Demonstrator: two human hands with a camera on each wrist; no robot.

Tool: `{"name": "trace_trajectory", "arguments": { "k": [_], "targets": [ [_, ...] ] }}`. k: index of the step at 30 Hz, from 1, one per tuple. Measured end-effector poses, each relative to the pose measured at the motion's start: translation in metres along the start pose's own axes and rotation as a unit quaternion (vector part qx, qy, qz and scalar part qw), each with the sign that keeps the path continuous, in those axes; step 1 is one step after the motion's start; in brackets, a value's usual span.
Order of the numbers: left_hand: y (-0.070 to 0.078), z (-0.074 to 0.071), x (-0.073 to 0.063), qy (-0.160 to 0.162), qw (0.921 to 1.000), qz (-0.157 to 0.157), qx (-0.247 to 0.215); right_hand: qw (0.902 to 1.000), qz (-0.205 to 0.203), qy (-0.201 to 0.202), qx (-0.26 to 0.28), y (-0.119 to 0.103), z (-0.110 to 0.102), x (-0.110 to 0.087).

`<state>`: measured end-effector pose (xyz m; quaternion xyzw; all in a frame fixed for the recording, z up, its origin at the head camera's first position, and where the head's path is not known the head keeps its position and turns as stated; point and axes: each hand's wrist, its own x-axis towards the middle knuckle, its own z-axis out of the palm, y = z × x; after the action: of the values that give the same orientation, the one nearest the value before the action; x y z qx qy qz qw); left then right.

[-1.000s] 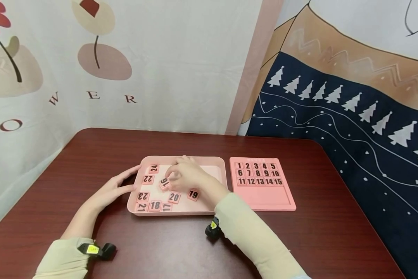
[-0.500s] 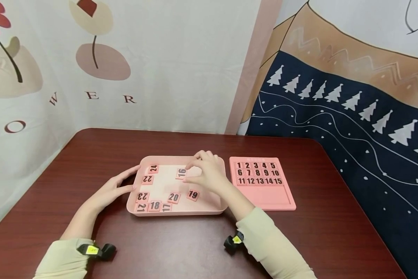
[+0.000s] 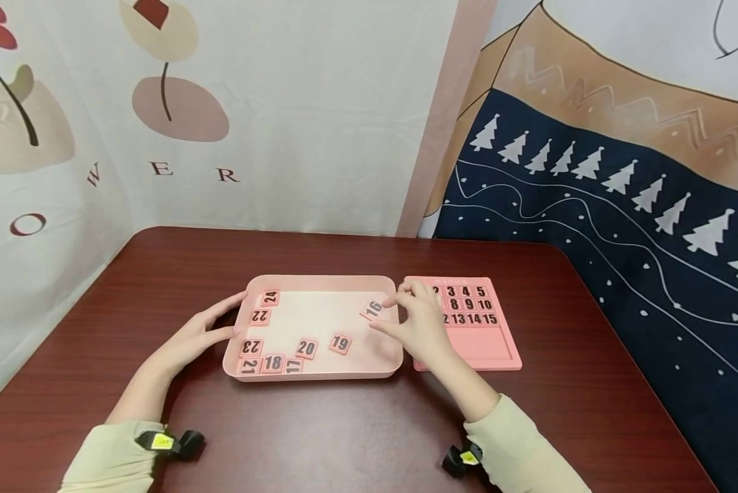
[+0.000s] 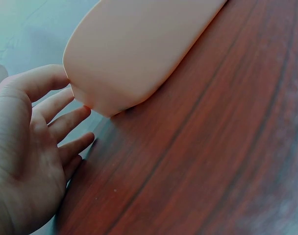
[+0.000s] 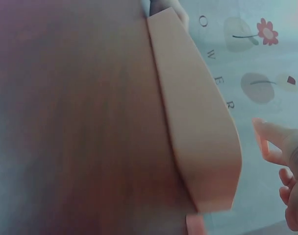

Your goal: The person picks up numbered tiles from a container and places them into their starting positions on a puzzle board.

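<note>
My right hand (image 3: 423, 327) pinches the tile marked 16 (image 3: 372, 310) between thumb and fingers, above the right end of the pink tray (image 3: 332, 308). In the right wrist view this tile (image 5: 260, 139) shows edge-on at the fingertips, clear of the tray wall (image 5: 198, 117). My left hand (image 3: 199, 335) rests its thumb and fingertips against the tray's left side; the left wrist view shows its fingers spread loosely. Inside the tray lie several number tiles, among them 19 (image 3: 340, 344), 20 (image 3: 306, 348) and 18 (image 3: 273, 363).
A pink number board (image 3: 467, 349) lies right of the tray, with rows 1 to 15 filled and its lower part bare. My right hand covers its left edge. The dark red table (image 3: 295, 431) meets printed cloths at the back.
My right hand has carried tile 16 rightward, from among the other tiles to the tray's right end. My left hand has stayed at the tray's left side.
</note>
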<state>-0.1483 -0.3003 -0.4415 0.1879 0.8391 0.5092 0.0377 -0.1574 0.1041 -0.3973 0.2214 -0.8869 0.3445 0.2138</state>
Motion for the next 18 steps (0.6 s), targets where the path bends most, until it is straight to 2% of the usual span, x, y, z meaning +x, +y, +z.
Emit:
{"name": "trace_trajectory", "arguments": {
  "k": [9, 14, 18],
  "targets": [
    [0.0, 0.0, -0.001, 0.002, 1.0, 0.005, 0.005, 0.9944, 0.103, 0.026, -0.006, 0.028, -0.031, -0.026],
    [0.001, 0.0, 0.0, 0.003, 0.9999, 0.011, 0.005, 0.9864, 0.162, 0.003, -0.026, 0.042, -0.041, -0.039],
    [0.001, 0.001, 0.001, 0.003, 0.9999, 0.01, 0.005, 0.9816, 0.184, -0.018, -0.046, 0.049, -0.042, -0.048]
  ]
}}
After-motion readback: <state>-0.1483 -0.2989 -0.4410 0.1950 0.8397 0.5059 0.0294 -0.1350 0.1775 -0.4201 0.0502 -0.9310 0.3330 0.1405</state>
